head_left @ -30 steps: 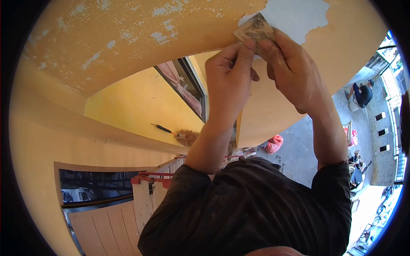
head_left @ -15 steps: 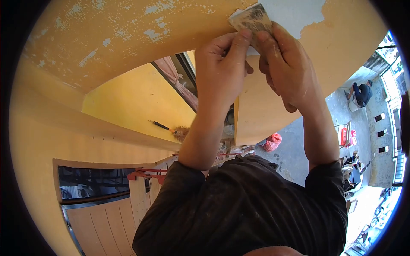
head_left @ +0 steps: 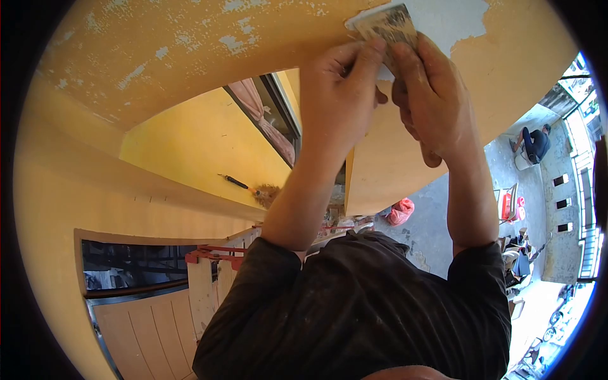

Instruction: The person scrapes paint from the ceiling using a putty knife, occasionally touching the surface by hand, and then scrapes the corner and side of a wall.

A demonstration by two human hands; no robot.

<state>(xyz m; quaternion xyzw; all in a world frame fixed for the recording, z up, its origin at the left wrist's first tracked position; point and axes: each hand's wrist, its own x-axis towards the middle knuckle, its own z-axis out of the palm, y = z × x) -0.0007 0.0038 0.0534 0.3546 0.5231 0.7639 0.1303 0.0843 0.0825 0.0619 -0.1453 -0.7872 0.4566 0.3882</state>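
A broad putty knife [head_left: 387,26], its blade smeared with pale residue, rests against the yellow-painted surface at the top of the view. My right hand [head_left: 437,95] is closed around its lower part; the handle is mostly hidden by the fingers. My left hand [head_left: 342,88] has its fingers curled, with the thumb pressing on the blade's lower left edge. Along the blade's far edge lies a pale patch [head_left: 449,19] with ragged paint borders, where the yellow coat is absent. More flaked white spots [head_left: 237,43] mark the paint to the left.
Below on the left, a long thin tool with a black and orange handle [head_left: 237,182] lies on a ledge. A wooden ladder with red fittings [head_left: 206,256] stands beneath. On the floor sit a pink bag [head_left: 400,212] and, farther right, a crouching person [head_left: 535,144] near a white bucket [head_left: 524,159].
Both hands and the putty knife have shifted slightly to the right in the view. The grip looks the same, and the background has moved a little with the head.
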